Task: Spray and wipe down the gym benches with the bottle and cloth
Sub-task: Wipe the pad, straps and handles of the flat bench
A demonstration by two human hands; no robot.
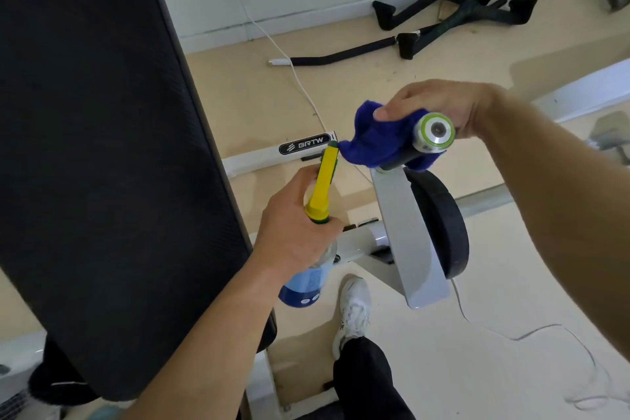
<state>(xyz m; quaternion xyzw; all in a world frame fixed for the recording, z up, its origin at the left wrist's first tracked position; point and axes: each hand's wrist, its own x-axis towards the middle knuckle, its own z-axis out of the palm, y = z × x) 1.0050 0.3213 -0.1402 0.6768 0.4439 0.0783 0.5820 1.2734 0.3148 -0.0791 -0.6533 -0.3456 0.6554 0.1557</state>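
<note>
left hand [293, 232] round spray bottle [322, 187], blue liquid [301, 286] inside, cloth [371, 143] beyond

The person's left hand [293, 225] and right hand [439, 106] are bare, as are both forearms [211, 334] up to the frame's edge, while the one leg in view wears loose black trousers [368, 382] and its foot a white lace-up trainer [353, 310] with a pale mesh-like upper.

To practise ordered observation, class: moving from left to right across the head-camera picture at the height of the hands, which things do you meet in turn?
Black bench pad → spray bottle → blue cloth → silver handle end.
</note>
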